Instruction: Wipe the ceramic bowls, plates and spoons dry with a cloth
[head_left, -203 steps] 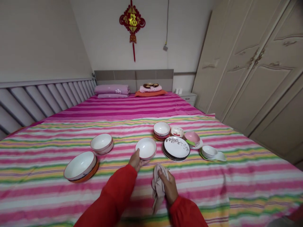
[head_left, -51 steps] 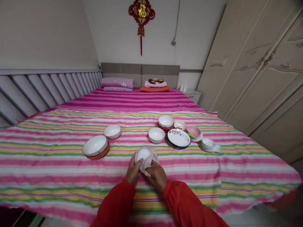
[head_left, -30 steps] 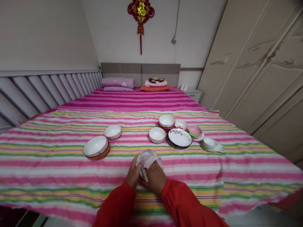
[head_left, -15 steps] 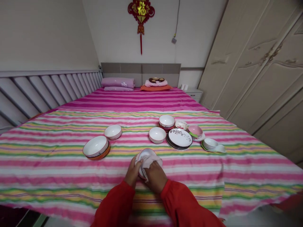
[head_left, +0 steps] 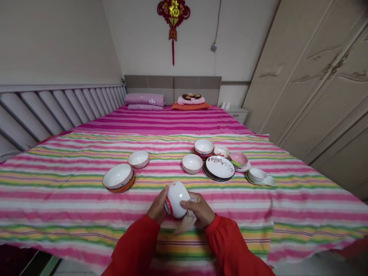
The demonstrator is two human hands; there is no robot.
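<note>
Over striped sheet [head_left: 71, 214], head view: bowl [head_left: 178, 194] lay tipped between both hands, red-banded foot toward left hand [head_left: 158, 206]. Left hand clamped on bowl's foot side; right hand [head_left: 202, 210] closed on cloth [head_left: 188, 223] and bowl, thumb on outer wall. Beyond: white bowl [head_left: 192, 163] beside plate stack [head_left: 220, 168]. Well left: two-bowl stack [head_left: 117, 177], small bowl [head_left: 138, 158].

Bed [head_left: 161, 125]: I see a multicoloured striped cloth [head_left: 71, 203] over magenta striped bedding [head_left: 201, 118].
On the cloth: red-rimmed white round bowls [head_left: 192, 163], stacked dark-edged floral white plates [head_left: 219, 168].
Far end: folded purple fabric bundle [head_left: 143, 99].
</note>
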